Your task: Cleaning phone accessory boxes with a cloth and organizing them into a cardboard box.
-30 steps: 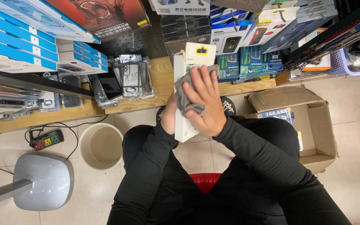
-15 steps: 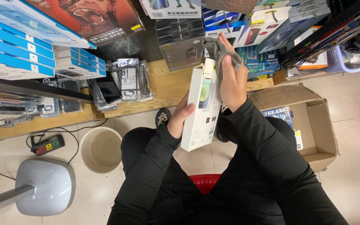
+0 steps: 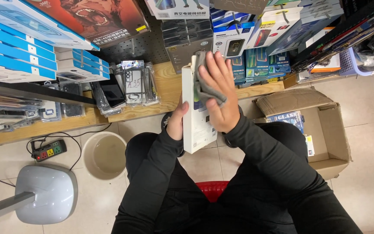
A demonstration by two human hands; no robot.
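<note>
I hold a flat white product box [image 3: 194, 125] upright in front of me, above my knees. My left hand [image 3: 177, 122] grips its left edge from behind. My right hand [image 3: 218, 95] presses a crumpled grey cloth [image 3: 202, 89] flat against the box's front face, fingers spread over its upper half. Both sleeves are black. I sit on a red stool [image 3: 213, 189], of which only a strip shows between my legs.
A wooden shelf [image 3: 165, 93] ahead carries bagged phone cases [image 3: 130, 84] and stacked blue and white boxes [image 3: 18, 47]. An open cardboard carton [image 3: 325, 125] stands on the tiled floor at right. A beige bucket [image 3: 104, 155], a power strip [image 3: 48, 150] and a grey fan base [image 3: 46, 195] lie at left.
The right hand with the cloth went up to the box's top edge, then came back down onto its front face. The box has turned a little and stays held by the left hand.
</note>
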